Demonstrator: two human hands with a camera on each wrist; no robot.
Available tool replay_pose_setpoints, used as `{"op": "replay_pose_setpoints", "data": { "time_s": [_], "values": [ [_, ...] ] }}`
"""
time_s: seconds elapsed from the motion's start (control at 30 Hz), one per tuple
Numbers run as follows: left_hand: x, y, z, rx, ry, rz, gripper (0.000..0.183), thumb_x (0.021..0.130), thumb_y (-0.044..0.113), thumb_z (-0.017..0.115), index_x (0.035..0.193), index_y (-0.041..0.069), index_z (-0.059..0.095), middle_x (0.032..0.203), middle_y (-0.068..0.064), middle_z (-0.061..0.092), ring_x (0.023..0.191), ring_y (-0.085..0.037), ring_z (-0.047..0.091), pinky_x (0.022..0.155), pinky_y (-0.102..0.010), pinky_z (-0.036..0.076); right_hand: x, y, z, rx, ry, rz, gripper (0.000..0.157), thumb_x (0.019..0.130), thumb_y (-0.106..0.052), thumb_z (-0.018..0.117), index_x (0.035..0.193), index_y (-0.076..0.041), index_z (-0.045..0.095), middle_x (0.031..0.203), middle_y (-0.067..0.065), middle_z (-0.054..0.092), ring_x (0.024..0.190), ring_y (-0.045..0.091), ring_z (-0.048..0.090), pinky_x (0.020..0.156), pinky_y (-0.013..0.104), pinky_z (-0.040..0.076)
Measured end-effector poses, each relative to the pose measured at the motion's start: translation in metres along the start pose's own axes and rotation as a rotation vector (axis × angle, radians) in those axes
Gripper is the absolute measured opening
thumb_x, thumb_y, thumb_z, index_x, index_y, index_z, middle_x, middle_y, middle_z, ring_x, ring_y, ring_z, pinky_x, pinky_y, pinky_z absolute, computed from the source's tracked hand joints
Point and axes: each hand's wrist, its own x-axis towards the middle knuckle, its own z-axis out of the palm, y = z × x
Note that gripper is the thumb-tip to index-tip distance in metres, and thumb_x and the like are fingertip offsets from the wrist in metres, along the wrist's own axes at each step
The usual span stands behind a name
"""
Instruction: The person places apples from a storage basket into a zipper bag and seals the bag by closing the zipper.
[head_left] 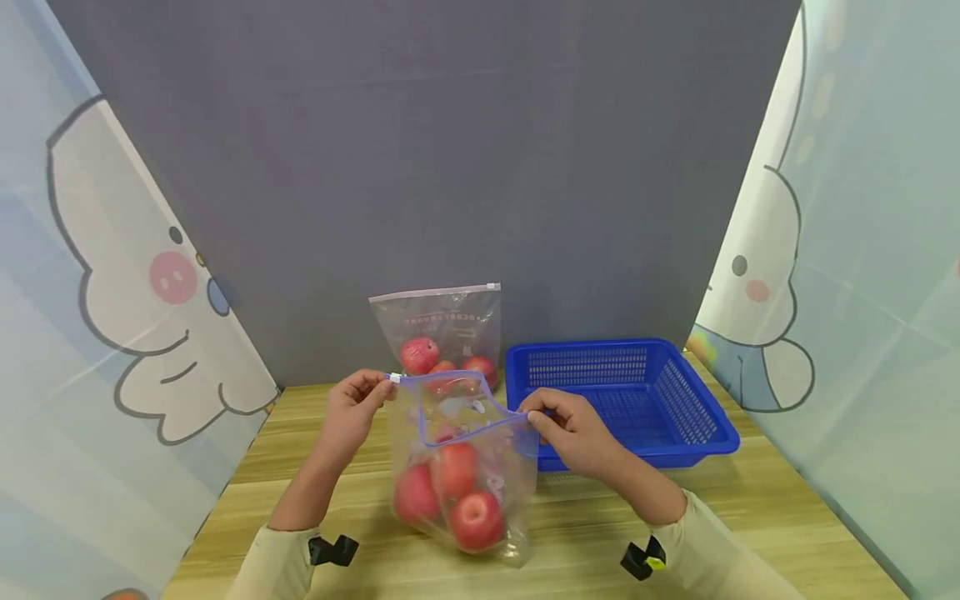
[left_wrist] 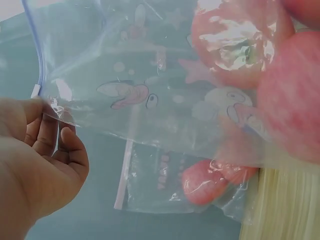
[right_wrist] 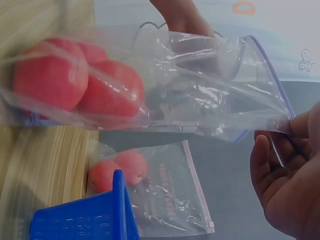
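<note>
A clear zip bag [head_left: 510,475] with a purple rim and several red apples [head_left: 477,520] in its bottom hangs between both hands, its mouth spread wide. At its upper left corner, beside the white slider [head_left: 395,378], my left hand [head_left: 352,412] pinches the rim between thumb and fingers. The opposite corner is pinched by my right hand [head_left: 570,429]. In the left wrist view, printed cartoon figures show on the bag [left_wrist: 125,95], and the left hand [left_wrist: 45,155] holds its edge. The right wrist view shows the right hand [right_wrist: 290,175] gripping the purple-edged corner.
Behind stands another zip bag [head_left: 476,325] with a pink rim, holding several apples [head_left: 418,356]. A blue plastic basket [head_left: 712,442] sits to the right on the wooden table [head_left: 285,467]. A grey backdrop [head_left: 450,167] rises at the back, with cartoon-printed curtains [head_left: 862,292] on both sides.
</note>
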Motion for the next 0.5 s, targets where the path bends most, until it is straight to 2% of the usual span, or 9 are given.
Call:
{"op": "replay_pose_setpoints", "data": {
  "time_s": [0.2,0.5],
  "values": [
    [-0.021,0.006,-0.009,-0.072,0.044,0.025,0.015,0.096,0.002,0.060,0.094,-0.013,0.059,0.077,0.001,0.068,0.074,-0.012,0.060,0.069,-0.023,0.047,-0.010,-0.006,-0.009,0.002,0.055,0.006,0.016,0.098,0.007,0.050,0.093,-0.003,0.063,0.082,0.013,0.059,0.057,0.024,0.051,0.050,0.030,0.048],
    [-0.050,0.012,-0.014,-0.142,0.069,0.097,0.007,0.094,-0.007,0.058,0.089,-0.008,0.063,0.078,-0.002,0.068,0.072,-0.015,0.061,0.068,-0.022,0.049,-0.028,-0.008,-0.023,-0.047,0.154,0.036,0.017,0.099,0.006,0.048,0.096,-0.003,0.062,0.076,0.010,0.057,0.058,0.022,0.052,0.052,0.029,0.048]
  ]
}}
